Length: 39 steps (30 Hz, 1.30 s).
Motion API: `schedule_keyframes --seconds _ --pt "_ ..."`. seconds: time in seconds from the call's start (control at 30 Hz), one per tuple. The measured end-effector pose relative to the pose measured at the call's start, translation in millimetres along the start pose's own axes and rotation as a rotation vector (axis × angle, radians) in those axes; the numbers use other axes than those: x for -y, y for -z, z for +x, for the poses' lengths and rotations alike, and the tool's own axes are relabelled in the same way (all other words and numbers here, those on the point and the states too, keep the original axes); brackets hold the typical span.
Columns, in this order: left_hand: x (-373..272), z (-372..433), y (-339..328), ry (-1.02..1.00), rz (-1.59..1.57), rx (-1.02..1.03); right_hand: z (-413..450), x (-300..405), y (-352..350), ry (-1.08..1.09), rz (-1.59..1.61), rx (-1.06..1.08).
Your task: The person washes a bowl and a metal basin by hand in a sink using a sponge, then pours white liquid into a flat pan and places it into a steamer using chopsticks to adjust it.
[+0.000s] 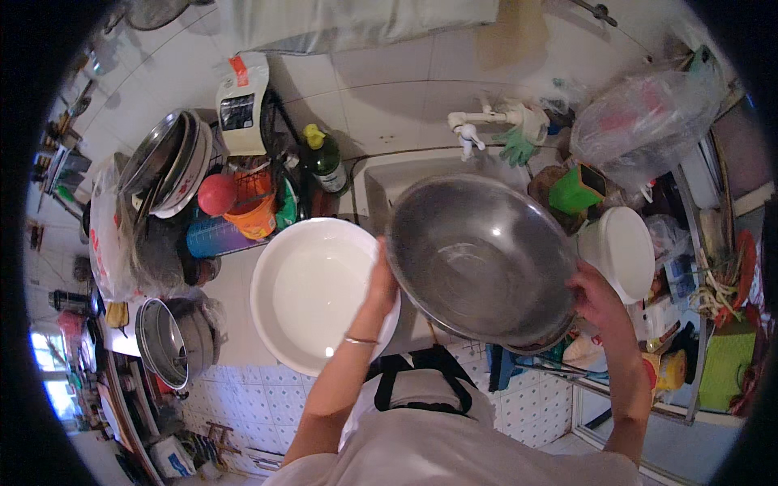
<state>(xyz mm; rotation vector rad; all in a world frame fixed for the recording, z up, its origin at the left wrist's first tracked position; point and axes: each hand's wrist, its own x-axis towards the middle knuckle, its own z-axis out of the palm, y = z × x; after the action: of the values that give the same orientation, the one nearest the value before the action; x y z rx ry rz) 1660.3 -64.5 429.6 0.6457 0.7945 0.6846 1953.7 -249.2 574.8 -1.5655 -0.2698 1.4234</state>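
A large stainless steel basin point(480, 261) is held tilted above the sink point(377, 176), its hollow inside facing me. My left hand point(382, 282) grips its left rim, and that wrist wears a bangle. On the opposite rim is my right hand point(591, 294), the fingers partly hidden at the edge. A wet sheen or thin water shows at the basin's bottom. Left of it, a white basin point(316, 291) stands on the counter point(228, 328), partly covered by my left forearm. Behind the sink, a white tap point(468, 130) juts from the tiled wall.
A green bottle with a yellow cap point(325, 158), an orange basket point(252, 206) and stacked bowls point(176, 164) crowd the left back. A steel pot point(179, 340) sits at the counter's left. To the right are a white lidded tub point(620, 255) and a green box point(574, 189).
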Motion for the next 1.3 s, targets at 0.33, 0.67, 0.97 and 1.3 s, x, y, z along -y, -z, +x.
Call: schedule_keyframes --seconds 0.33,0.67,0.97,1.3 --pt "-98.8 -10.0 18.1 0.513 0.377 0.173 142.0 -4.6 -26.4 -0.047 -0.065 0.18" --pt "-89.3 77.1 15.0 0.434 0.228 -0.025 303.0 5.7 -24.9 -0.098 0.143 0.257" --pt "-54.4 75.2 18.2 -0.016 0.437 -0.411 521.0 -138.7 -40.5 0.253 -1.381 -0.395" --pt "-42.5 59.8 11.9 -0.172 0.428 -0.588 604.8 -166.6 -125.5 0.472 -1.628 -0.06"
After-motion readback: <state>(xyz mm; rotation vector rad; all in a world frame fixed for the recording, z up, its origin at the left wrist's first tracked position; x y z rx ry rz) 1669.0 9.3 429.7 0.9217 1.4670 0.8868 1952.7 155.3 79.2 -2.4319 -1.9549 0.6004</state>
